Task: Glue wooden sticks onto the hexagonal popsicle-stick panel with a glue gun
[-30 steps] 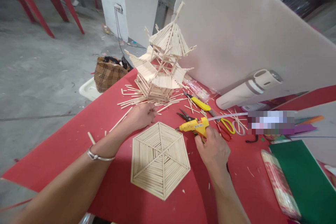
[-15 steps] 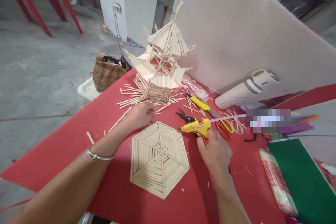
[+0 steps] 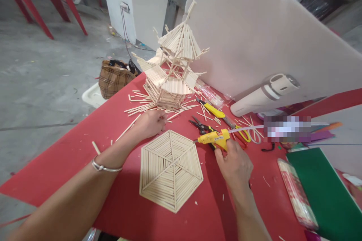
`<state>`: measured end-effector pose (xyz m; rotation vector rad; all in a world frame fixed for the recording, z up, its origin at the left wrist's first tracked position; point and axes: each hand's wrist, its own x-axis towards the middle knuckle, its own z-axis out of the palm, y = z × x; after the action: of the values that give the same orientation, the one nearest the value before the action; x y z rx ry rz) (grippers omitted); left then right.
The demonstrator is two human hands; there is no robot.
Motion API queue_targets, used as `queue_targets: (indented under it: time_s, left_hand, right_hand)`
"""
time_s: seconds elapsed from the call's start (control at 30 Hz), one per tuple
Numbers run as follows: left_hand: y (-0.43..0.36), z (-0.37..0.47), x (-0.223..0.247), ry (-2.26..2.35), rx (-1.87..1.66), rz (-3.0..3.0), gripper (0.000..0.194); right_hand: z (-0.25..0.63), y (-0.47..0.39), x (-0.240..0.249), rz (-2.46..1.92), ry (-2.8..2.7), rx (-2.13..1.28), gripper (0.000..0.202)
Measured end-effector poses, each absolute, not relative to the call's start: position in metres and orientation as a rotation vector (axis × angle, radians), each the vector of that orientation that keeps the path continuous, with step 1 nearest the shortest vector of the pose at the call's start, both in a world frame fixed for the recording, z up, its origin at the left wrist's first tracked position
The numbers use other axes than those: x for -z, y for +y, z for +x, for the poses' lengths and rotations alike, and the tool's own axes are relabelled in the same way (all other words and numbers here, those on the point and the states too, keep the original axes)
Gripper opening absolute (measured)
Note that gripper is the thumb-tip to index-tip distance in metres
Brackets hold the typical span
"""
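Two bare hands work over the red table [image 3: 113,211] in the head view, with a flat hexagonal panel of pale wooden sticks [image 3: 171,171] lying between them. From where I stand, the person's left hand [image 3: 154,123] rests just beyond the panel's upper edge, a silver bracelet [image 3: 106,167] on that wrist. Its fingers are bent inward — whether the tips meet or pinch anything, I cannot tell. The right hand [image 3: 236,160] has its fingers wrapped round the grip of a yellow glue gun [image 3: 215,139], its nozzle pointing at the panel's upper right corner; I can't make out whether the two touch. A translucent glue stick [image 3: 244,128] runs out of the gun's back. Behind the hands stands a tiered pagoda model of pale sticks [image 3: 175,64], loose sticks [image 3: 141,105] scattered around its base. Yellow-handled cutters [image 3: 214,110] lie to its right, near a white cylindrical tumbler [image 3: 254,99] leaning on its side. Farther right — a plastic-wrapped bundle of sticks [image 3: 298,194] beside a green board [image 3: 325,188].
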<state>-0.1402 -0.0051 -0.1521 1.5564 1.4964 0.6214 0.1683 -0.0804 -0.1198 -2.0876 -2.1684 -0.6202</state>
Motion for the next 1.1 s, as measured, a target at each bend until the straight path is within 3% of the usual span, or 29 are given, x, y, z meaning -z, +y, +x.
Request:
queue_targets:
  time_s: [1.1]
  left_hand:
    - [-0.007, -0.138, 0.141, 1.528, -0.595, 1.564, 0.012]
  right_hand:
    - [0.174, -0.084, 0.117, -2.051, -2.153, 0.648, 0.017]
